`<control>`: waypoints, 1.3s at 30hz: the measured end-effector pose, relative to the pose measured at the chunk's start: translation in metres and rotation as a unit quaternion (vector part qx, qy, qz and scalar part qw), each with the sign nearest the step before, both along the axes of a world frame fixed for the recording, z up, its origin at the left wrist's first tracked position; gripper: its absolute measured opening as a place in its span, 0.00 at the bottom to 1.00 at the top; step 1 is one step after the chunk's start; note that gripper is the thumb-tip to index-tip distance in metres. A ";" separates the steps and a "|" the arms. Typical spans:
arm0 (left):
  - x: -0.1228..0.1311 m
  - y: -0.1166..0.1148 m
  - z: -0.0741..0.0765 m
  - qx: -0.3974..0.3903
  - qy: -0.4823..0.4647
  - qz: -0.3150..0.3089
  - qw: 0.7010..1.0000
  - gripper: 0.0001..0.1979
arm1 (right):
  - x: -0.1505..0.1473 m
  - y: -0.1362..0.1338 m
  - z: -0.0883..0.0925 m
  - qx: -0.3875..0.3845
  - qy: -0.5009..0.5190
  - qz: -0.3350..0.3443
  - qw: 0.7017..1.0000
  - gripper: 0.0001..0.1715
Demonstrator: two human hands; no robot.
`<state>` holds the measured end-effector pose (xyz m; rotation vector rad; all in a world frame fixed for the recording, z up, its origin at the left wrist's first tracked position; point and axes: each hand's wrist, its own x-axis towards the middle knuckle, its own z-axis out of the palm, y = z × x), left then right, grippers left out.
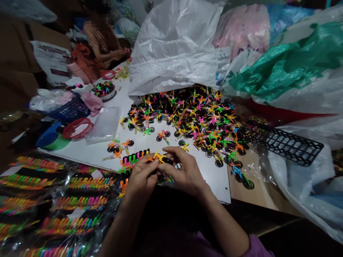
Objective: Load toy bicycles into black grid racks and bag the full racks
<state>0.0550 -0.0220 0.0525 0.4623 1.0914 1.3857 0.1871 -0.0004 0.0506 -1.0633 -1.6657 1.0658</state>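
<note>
A cluttered workroom is heaped with plastic sacks, and a white board point(88, 153) lies on a wooden desk point(257, 185). A white sack point(174, 46) and a green bag point(289, 60) are piled beyond the board's far side. A person in an orange garment point(102, 43) sits past its far left corner, with both of that person's hands together.

Over the board's near edge, the left hand point(142, 178) and right hand point(184, 171) are close together, fingers curled and pinching a small toy bicycle point(160, 159) between them. Its yellow and orange frame shows, but the fingers hide part of it. A row of similar bicycles point(131, 159) sits just beside the left hand, and a large heap of bicycles point(184, 121) begins just above the right. A black mesh rack point(281, 142) lies right of the board. Left of it are a bowl of bicycles point(103, 90) and a blue basket point(69, 109). Bagged rows of bicycles point(26, 182) lie below the board's near left edge.
</note>
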 end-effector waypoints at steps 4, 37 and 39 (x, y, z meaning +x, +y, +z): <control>-0.010 0.007 -0.001 -0.009 -0.012 -0.010 1.000 0.13 | 0.010 0.008 -0.009 -0.168 0.003 0.167 0.972 0.15; -0.052 0.024 -0.042 0.199 0.717 -0.180 0.643 0.12 | -0.044 0.038 -0.107 0.059 -0.323 0.144 0.933 0.19; -0.051 0.025 -0.043 0.200 0.733 -0.183 0.624 0.12 | -0.047 0.038 -0.107 0.060 -0.340 0.146 0.927 0.17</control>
